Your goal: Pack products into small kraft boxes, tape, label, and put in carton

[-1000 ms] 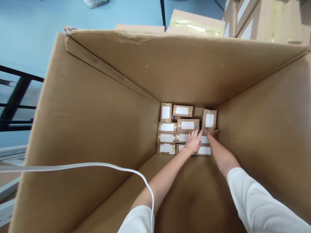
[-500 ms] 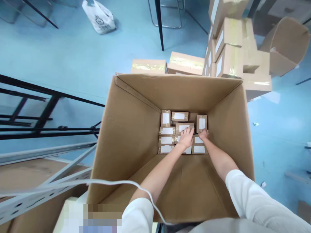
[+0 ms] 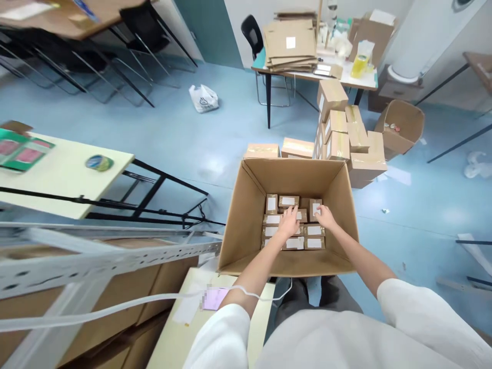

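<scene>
A big open carton (image 3: 246,230) stands in front of me with small taped boxes inside, most with white labels. My left hand (image 3: 289,222) is over the middle boxes, fingers spread, partly covering a labelled box (image 3: 302,215). My right hand (image 3: 326,218) is at the right side, its fingers apart beside an upright small box (image 3: 315,206); whether they touch it I cannot tell. More labelled boxes, such as one at the front right (image 3: 314,243), fill the near rows. Neither hand has a box lifted.
Taped boxes (image 3: 338,146) are stacked behind the carton, near another open carton (image 3: 403,123). A metal shelf frame (image 3: 154,256) and a pale table (image 3: 180,318) stand at left. A white cable (image 3: 154,297) crosses over my left forearm. A plastic bag (image 3: 203,99) lies on the floor.
The view has pulled up and back, showing more of the room. My right hand has shifted from the upright box's near edge to its right side; my left hand stays over the middle boxes.
</scene>
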Available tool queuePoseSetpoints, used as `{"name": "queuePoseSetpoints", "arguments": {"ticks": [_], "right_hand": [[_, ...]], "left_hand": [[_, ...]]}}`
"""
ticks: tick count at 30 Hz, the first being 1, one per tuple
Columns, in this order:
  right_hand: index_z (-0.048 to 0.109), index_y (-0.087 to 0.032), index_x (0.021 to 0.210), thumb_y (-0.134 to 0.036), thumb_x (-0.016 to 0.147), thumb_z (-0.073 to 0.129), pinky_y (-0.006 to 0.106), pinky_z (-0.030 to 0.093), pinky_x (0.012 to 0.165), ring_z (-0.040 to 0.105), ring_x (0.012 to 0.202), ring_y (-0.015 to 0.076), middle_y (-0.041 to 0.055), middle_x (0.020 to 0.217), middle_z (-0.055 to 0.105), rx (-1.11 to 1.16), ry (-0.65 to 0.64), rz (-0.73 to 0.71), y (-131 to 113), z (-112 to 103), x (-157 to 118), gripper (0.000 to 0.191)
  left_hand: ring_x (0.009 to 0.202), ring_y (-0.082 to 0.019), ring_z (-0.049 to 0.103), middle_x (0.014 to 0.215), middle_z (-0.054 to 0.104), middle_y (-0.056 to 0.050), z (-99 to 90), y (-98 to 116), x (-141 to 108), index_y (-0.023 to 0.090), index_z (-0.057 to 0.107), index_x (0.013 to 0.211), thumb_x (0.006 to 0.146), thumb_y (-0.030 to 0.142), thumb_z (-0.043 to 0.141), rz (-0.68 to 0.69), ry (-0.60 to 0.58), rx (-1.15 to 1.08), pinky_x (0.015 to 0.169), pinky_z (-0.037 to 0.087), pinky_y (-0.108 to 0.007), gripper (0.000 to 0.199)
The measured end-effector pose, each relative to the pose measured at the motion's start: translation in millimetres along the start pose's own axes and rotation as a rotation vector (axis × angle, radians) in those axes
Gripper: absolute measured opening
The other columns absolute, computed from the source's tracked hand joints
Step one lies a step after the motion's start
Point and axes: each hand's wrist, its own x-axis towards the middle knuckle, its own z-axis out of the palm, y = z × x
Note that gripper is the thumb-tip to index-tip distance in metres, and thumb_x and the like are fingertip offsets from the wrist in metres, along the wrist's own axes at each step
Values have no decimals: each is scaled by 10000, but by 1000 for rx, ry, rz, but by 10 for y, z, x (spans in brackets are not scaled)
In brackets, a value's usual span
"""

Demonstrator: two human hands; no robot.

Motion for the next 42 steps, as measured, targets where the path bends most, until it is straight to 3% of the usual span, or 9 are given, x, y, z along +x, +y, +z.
{"name": "queuePoseSetpoints", "arguments": {"ticks": [5,11,15,19,24,31,36,42], "right_hand": [[718,-225,1125,-280,910,622,364,493,1102,668,1212,249,86,1279,718,19,-49,-123,-204,-328,-587,242],[717,-224,1102,-276,931,611,365,513,1071,686,1192,253,83,1239,744,-64,-149,-352,-381,-616,-963,209],[727,-216,1113,-262,935,609,363,513,1074,692,1186,259,96,1234,750,-129,-224,-538,-499,-752,-1094,218],[730,-222,1098,-246,933,583,353,513,1075,692,1173,254,79,1204,761,-180,-319,-718,-619,-722,-1256,222],[718,-223,1130,-255,933,566,377,488,1120,676,1211,245,76,1245,751,-235,-464,-893,-786,-425,-1688,251],[719,-228,1087,-255,926,552,382,501,1099,683,1176,248,78,1187,761,-251,-674,-1195,-1118,227,-2622,234],[717,-245,1042,-241,910,587,380,510,1085,692,1163,247,64,1171,772,-280,-846,-1397,-1253,874,-3542,186],[718,-235,1058,-236,915,582,389,505,1103,683,1180,248,76,1187,766,-345,-1041,-1543,-1061,1577,-4833,197]], "left_hand": [[1611,-332,357,1749,351,-196,-196,178,-719,188,287,1704,1020,248,501,-44,53,-15,1255,370,-501,719],[1568,-338,418,1711,407,-196,-249,459,-1474,206,322,1685,998,243,532,-162,215,-23,1239,391,-508,719],[1558,-336,416,1706,418,-180,-188,643,-1875,226,347,1674,994,240,535,-272,364,-44,1247,380,-515,705],[1565,-335,410,1711,410,-177,8,853,-2282,214,358,1669,991,232,542,-410,447,-94,1259,364,-497,703],[1559,-339,423,1709,413,-186,336,1033,-2929,202,358,1677,1006,244,541,-567,542,-167,1254,372,-499,697],[1555,-345,422,1713,419,-164,824,1038,-3975,242,317,1702,1021,264,535,-849,653,-262,1246,377,-520,715],[1570,-341,402,1727,401,-172,1299,1034,-4890,230,322,1698,1021,271,529,-1051,763,-327,1260,360,-515,709],[1574,-337,398,1730,396,-180,2036,1130,-6102,202,340,1685,1026,281,525,-1279,848,-402,1268,341,-506,688]]}}
